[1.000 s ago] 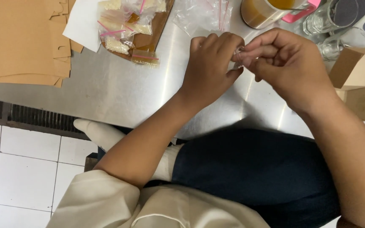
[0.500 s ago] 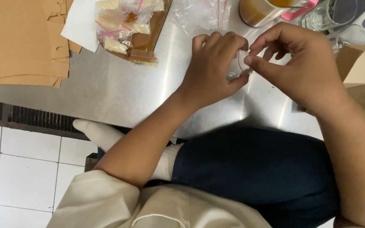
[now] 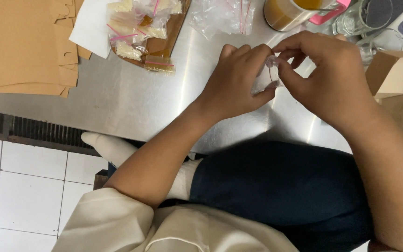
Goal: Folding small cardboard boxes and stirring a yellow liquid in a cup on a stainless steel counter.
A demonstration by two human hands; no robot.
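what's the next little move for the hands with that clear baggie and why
Probably run the right hand fingertips along the top edge of the small clear bag to press it closed, while the left hand steadies it. Both hands pinch the bag above the steel table, and filled bags with pink strips already lie piled on the brown board.

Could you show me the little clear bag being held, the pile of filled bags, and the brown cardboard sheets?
small clear bag [image 3: 266,80], head view, its visible middle between both hands.
filled bags [image 3: 136,28], head view, pile's centre.
brown cardboard sheets [image 3: 19,42], head view, top sheet's middle.
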